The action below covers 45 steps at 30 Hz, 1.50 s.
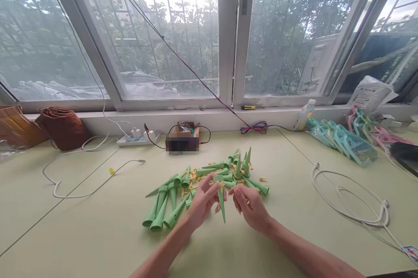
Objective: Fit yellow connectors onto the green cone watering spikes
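Observation:
My left hand [202, 201] pinches the wide top of a green plastic spike [221, 201], which points down toward the table. My right hand [250, 209] is beside it with fingers curled, holding small yellow pieces [247, 202] near the spike's top. Behind both hands lies a heap of green spikes [225, 169] mixed with small yellow parts [195, 176]. A row of spikes [163, 208] lies side by side to the left of my left hand.
A power strip [137, 138] with white cables, a small box [183, 138] and red-black wires [254, 128] sit by the window sill. Brown bags [62, 126] are at the far left. Teal packaged items [342, 140] and a white cable [346, 199] lie on the right.

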{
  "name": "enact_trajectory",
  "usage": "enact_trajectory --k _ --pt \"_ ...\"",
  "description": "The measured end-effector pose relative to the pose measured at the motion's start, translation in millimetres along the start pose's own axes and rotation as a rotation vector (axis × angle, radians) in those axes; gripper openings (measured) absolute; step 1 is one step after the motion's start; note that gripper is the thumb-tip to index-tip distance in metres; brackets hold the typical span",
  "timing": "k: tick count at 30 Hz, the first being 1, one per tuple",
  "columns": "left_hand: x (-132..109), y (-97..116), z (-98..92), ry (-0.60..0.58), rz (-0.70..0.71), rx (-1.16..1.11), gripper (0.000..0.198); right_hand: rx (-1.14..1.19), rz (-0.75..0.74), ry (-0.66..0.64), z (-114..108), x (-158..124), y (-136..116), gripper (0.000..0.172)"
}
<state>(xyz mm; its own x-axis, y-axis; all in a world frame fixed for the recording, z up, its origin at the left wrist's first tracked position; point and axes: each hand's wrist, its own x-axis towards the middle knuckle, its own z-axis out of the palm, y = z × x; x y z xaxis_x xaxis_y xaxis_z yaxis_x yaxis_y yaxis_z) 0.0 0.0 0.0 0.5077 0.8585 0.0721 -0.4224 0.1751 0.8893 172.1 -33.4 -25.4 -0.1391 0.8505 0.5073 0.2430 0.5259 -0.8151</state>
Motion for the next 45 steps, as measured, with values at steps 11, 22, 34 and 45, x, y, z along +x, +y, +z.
enact_trajectory --k 11,22,34,45 --pt "6.2 -16.4 -1.6 0.035 0.113 0.371 0.040 -0.015 0.032 0.015 1.9 2.3 -7.0 0.031" --pt "5.3 -27.3 -3.8 0.122 0.191 0.508 0.036 0.089 0.149 0.024 8.3 -0.4 -5.2 0.037" --pt "2.1 -29.0 -4.9 0.154 0.191 0.574 0.035 0.213 0.226 0.007 12.4 -5.2 3.4 0.037" --pt "3.7 -19.8 -1.5 0.229 0.292 0.649 0.029 -0.043 0.093 0.023 2.5 5.1 -1.9 0.042"
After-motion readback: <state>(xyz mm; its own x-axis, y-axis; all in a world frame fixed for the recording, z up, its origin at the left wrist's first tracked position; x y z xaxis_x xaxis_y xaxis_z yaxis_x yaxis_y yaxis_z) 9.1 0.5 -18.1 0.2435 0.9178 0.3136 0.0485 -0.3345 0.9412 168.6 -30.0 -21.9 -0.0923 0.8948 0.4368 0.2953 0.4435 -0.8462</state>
